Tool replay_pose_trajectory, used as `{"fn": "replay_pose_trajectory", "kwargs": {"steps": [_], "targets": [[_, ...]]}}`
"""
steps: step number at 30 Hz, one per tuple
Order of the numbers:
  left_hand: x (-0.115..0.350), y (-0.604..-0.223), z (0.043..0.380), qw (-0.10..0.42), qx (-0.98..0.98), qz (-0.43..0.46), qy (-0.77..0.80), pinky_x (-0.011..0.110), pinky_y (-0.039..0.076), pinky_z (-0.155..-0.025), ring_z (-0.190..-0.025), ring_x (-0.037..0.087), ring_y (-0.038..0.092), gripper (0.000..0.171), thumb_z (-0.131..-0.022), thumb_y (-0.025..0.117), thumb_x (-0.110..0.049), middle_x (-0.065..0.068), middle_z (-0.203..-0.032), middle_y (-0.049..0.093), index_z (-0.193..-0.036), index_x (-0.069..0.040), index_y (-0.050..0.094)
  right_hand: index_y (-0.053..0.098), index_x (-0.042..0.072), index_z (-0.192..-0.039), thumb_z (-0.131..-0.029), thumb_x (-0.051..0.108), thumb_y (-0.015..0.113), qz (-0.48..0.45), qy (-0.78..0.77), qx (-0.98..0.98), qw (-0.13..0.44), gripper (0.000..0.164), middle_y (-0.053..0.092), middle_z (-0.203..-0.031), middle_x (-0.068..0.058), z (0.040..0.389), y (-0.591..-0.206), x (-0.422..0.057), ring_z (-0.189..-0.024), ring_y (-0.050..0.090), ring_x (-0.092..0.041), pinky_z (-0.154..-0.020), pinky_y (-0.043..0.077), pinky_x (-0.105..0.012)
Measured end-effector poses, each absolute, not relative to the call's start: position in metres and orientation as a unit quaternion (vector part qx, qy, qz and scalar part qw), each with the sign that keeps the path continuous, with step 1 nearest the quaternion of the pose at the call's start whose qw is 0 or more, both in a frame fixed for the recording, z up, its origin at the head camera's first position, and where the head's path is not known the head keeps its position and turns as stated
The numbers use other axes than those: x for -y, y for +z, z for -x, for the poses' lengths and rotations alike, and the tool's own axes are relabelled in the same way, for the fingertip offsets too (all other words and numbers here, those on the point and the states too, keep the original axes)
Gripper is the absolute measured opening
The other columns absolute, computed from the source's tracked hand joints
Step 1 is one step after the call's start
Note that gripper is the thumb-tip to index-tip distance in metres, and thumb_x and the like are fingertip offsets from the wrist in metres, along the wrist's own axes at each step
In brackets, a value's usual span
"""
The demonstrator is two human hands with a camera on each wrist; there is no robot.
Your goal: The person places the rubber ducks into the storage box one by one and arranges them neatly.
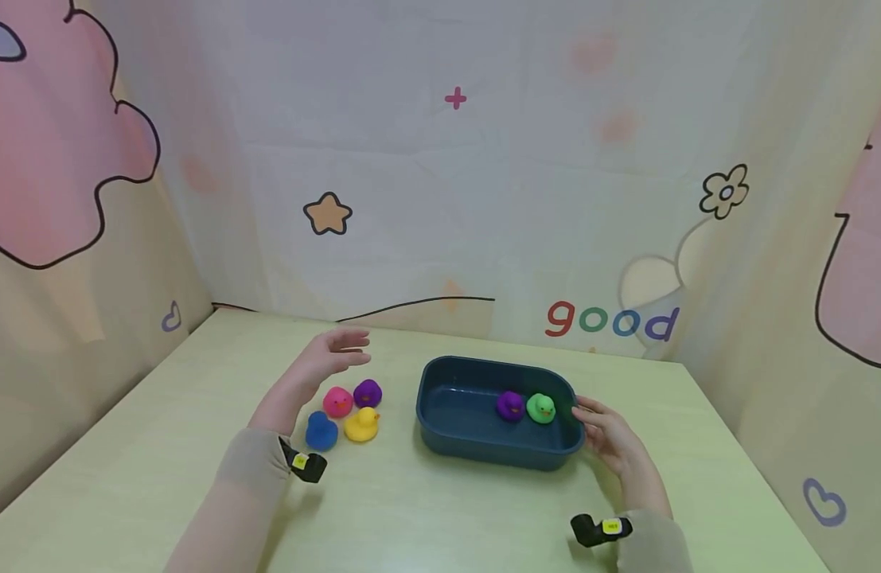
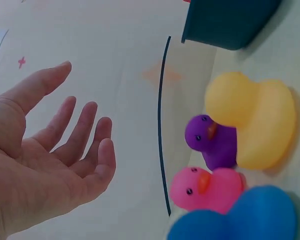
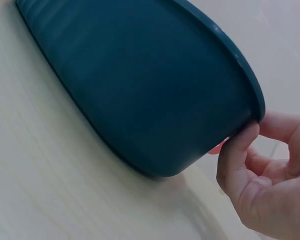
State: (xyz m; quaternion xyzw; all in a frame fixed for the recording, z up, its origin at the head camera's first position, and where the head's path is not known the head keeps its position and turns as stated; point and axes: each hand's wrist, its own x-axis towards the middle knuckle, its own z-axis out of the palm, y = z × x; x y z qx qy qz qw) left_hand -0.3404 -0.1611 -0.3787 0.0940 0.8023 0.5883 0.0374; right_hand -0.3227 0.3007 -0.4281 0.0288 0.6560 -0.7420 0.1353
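Observation:
My left hand hovers behind and above a cluster of toy ducks, fingers spread and loosely bent, holding nothing. Nearest to it are a pink duck and a purple duck. A blue duck and a yellow duck sit closer to the front. On the other side, my right hand holds the right end of a dark teal plastic tub; its bent fingers meet the rim. Inside the tub, toward the right, lie another purple duck and a green duck.
Everything stands on a pale wooden table. Printed cloth hangs along the back and both sides. A black wrist camera is strapped to the left sleeve, and a second wrist camera to the right one.

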Motion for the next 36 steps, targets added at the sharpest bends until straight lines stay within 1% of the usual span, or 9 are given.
{"fn": "replay_pose_trajectory", "kwargs": {"steps": [6,10,14,17,20,25,28,32,36], "targets": [[0.172,-0.391,0.337,0.025,-0.81,-0.056,0.583,0.059,0.027,-0.115,-0.136,0.039,0.042,0.057,-0.094,0.064,-0.017,0.021,-0.147,0.046,-0.145,-0.004,0.042,0.016,-0.003,-0.152,-0.102,0.012,0.048,-0.028,-0.744,-0.653,0.139,0.062,0.066,-0.091,0.015,0.322,-0.427,-0.301,-0.077,0.063,0.002,-0.074,0.053,-0.014],[0.18,-0.397,0.334,0.037,-0.817,-0.025,0.575,0.064,0.023,-0.114,-0.139,0.039,0.038,0.06,-0.093,0.066,-0.02,0.021,-0.148,0.044,-0.146,-0.006,0.042,0.017,-0.003,-0.151,-0.102,0.012,0.048,-0.029,-0.747,-0.649,0.14,0.06,0.066,-0.09,0.014,0.322,-0.427,-0.299,-0.077,0.063,0.002,-0.073,0.053,-0.014],[0.186,-0.403,0.331,0.071,-0.827,-0.014,0.557,0.063,0.026,-0.114,-0.138,0.041,0.036,0.063,-0.092,0.067,-0.019,0.022,-0.15,0.041,-0.147,-0.004,0.04,0.025,0.0,-0.147,-0.102,0.012,0.049,-0.028,-0.75,-0.647,0.137,0.053,0.065,-0.091,0.014,0.322,-0.427,-0.298,-0.078,0.063,0.002,-0.073,0.053,-0.014],[0.189,-0.409,0.331,0.099,-0.833,-0.017,0.544,0.06,0.031,-0.112,-0.136,0.043,0.038,0.065,-0.091,0.068,-0.018,0.024,-0.15,0.039,-0.147,-0.003,0.04,0.028,0.001,-0.147,-0.101,0.012,0.049,-0.028,-0.749,-0.647,0.138,0.051,0.065,-0.091,0.014,0.322,-0.428,-0.299,-0.079,0.063,0.002,-0.074,0.053,-0.014],[0.191,-0.415,0.332,0.114,-0.834,-0.015,0.54,0.06,0.033,-0.112,-0.135,0.043,0.039,0.067,-0.089,0.07,-0.02,0.024,-0.15,0.039,-0.147,-0.004,0.04,0.028,0.002,-0.146,-0.101,0.012,0.049,-0.027,-0.749,-0.647,0.14,0.051,0.066,-0.092,0.014,0.322,-0.429,-0.3,-0.08,0.063,0.001,-0.075,0.053,-0.015],[0.193,-0.422,0.332,0.122,-0.834,-0.009,0.538,0.059,0.035,-0.11,-0.135,0.044,0.039,0.067,-0.088,0.071,-0.021,0.023,-0.15,0.04,-0.146,-0.005,0.042,0.035,0.004,-0.141,-0.101,0.011,0.05,-0.031,-0.752,-0.644,0.137,0.044,0.066,-0.091,0.013,0.322,-0.43,-0.3,-0.079,0.064,0.001,-0.074,0.053,-0.015],[0.192,-0.424,0.331,0.124,-0.838,-0.002,0.532,0.057,0.038,-0.108,-0.133,0.044,0.04,0.066,-0.087,0.072,-0.018,0.024,-0.149,0.041,-0.145,-0.004,0.044,0.035,0.004,-0.141,-0.101,0.012,0.051,-0.032,-0.753,-0.643,0.138,0.044,0.067,-0.091,0.013,0.322,-0.43,-0.3,-0.079,0.064,0.001,-0.074,0.053,-0.015],[0.187,-0.427,0.331,0.119,-0.843,0.015,0.524,0.052,0.042,-0.105,-0.128,0.043,0.042,0.065,-0.083,0.074,-0.012,0.025,-0.143,0.044,-0.142,-0.004,0.047,0.034,0.004,-0.142,-0.101,0.012,0.051,-0.034,-0.755,-0.64,0.138,0.046,0.067,-0.091,0.013,0.322,-0.43,-0.3,-0.079,0.064,0.001,-0.074,0.053,-0.015],[0.182,-0.43,0.333,0.107,-0.851,0.037,0.512,0.051,0.043,-0.104,-0.123,0.041,0.044,0.062,-0.081,0.075,-0.008,0.025,-0.137,0.048,-0.138,-0.003,0.052,0.035,0.005,-0.142,-0.101,0.012,0.051,-0.037,-0.756,-0.639,0.135,0.044,0.067,-0.091,0.013,0.322,-0.429,-0.299,-0.078,0.064,0.001,-0.074,0.053,-0.015]]}}
